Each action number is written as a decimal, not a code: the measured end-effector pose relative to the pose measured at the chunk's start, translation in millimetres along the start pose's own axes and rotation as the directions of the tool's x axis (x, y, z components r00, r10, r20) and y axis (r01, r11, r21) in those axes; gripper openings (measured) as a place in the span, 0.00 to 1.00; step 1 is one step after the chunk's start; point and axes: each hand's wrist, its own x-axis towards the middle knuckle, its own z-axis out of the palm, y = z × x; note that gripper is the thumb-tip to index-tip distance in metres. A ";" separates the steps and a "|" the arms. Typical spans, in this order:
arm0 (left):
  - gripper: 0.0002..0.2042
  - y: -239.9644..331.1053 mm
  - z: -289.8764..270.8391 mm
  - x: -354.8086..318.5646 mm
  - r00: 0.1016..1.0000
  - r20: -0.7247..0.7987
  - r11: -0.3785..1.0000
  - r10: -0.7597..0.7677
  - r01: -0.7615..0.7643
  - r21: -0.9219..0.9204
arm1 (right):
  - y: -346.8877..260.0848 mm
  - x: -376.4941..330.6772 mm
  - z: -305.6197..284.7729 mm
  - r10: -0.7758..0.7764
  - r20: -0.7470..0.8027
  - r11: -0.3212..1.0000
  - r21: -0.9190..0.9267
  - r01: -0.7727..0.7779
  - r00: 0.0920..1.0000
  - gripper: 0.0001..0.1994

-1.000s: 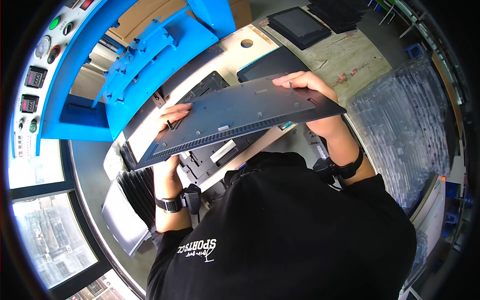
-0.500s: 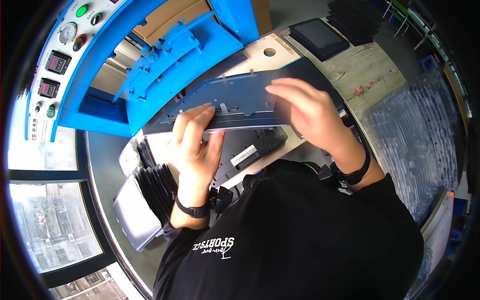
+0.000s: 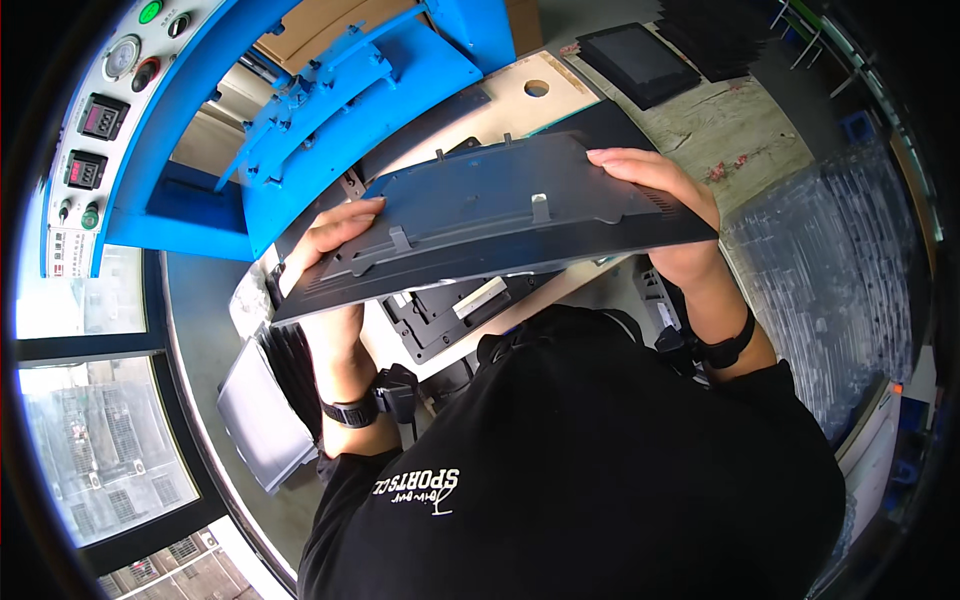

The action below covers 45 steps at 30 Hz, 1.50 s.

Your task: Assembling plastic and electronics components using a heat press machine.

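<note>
Between my hands, a black plastic panel (image 3: pixel 470 210) with small upright tabs and slotted vents is held tilted in the air. My left hand (image 3: pixel 330 245) grips its left end, fingers over the upper face and the rest partly hidden beneath. At the opposite end my right hand (image 3: pixel 670 205) is closed on the edge, with its fingers lying along the top. Below the panel, partly covered by it, a black fixture plate (image 3: pixel 425 335) with a pale strip (image 3: pixel 480 298) rests on the wooden bench.
A blue press (image 3: pixel 350 120) stands ahead to the left, beside its control panel (image 3: pixel 100 130). Flat black panels (image 3: pixel 640 70) lie on a worn table at the back right. Clear plastic trays (image 3: pixel 820 290) are stacked to the right. More thin sheets (image 3: pixel 265 410) stand at my left.
My left hand has shifted left to the panel's end, and my right hand now grips the other end. The panel has turned and come nearer to me.
</note>
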 end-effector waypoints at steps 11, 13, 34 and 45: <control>0.06 11.0 5.2 3.4 0.999 0.025 0.998 0.043 -0.045 0.052 | 6.1 -8.9 2.1 0.112 -0.016 0.987 0.116 -0.109 0.994 0.14; 0.06 18.2 5.1 4.2 0.999 0.025 0.996 0.023 -0.025 0.085 | 11.3 -10.9 0.5 0.064 0.035 0.995 0.070 -0.066 0.997 0.15; 0.35 30.1 0.4 4.3 0.970 -0.223 0.995 -0.092 0.080 -0.064 | 5.3 10.2 7.2 0.097 0.028 0.986 0.136 -0.100 0.995 0.16; 0.16 20.2 -6.1 7.8 0.997 -0.019 0.994 -0.070 0.068 -0.085 | 12.4 2.4 6.2 0.111 0.040 0.968 0.222 -0.117 0.993 0.15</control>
